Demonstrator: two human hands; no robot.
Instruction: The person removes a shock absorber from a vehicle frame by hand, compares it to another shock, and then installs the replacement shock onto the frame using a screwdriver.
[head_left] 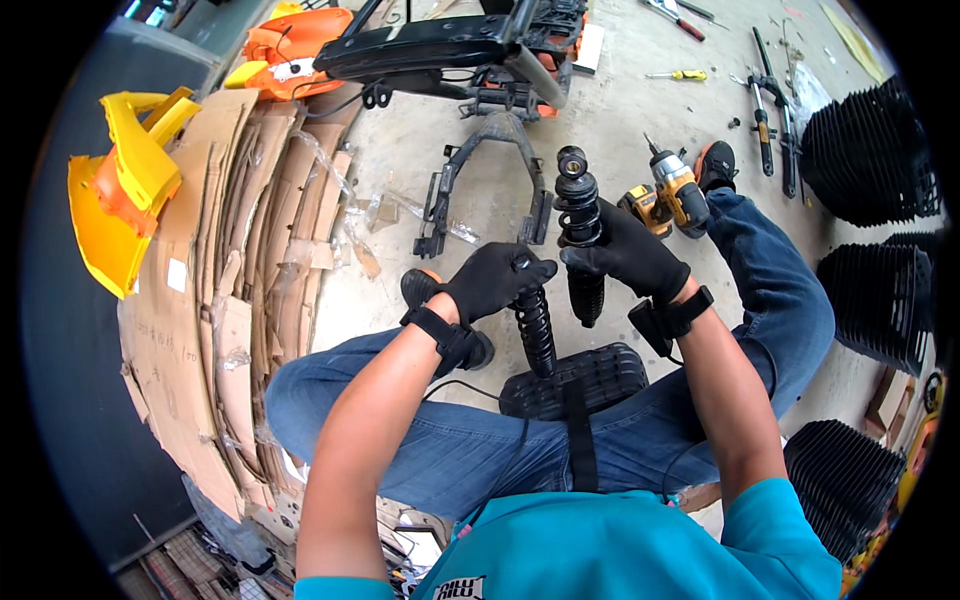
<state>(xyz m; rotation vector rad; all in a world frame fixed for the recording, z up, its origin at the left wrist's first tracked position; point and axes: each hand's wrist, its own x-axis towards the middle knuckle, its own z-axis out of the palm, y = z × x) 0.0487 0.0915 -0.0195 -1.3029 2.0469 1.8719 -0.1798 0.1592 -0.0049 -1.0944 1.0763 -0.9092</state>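
Observation:
Two black coil-spring shock absorbers are held up in front of me, one in each hand. My left hand [497, 282], in a black glove, is closed round the upper end of the left shock absorber [535, 335], whose spring hangs down below the fist. My gloved right hand [630, 255] grips the right shock absorber [577, 200] around its middle. That one stands nearly upright, its top eyelet showing and its lower spring below my fingers. The two are close together but apart. Below them, between my legs, lies a black ribbed plastic piece [610, 378].
Ahead lies a black vehicle frame [420, 50] with a black forked bracket [455, 165]. A yellow cordless driver [680, 190] stands right of my hands. Stacked cardboard [180, 330] and a yellow fairing [120, 190] are left. Black ribbed stacks [870, 150] and fork tubes [765, 120] are right.

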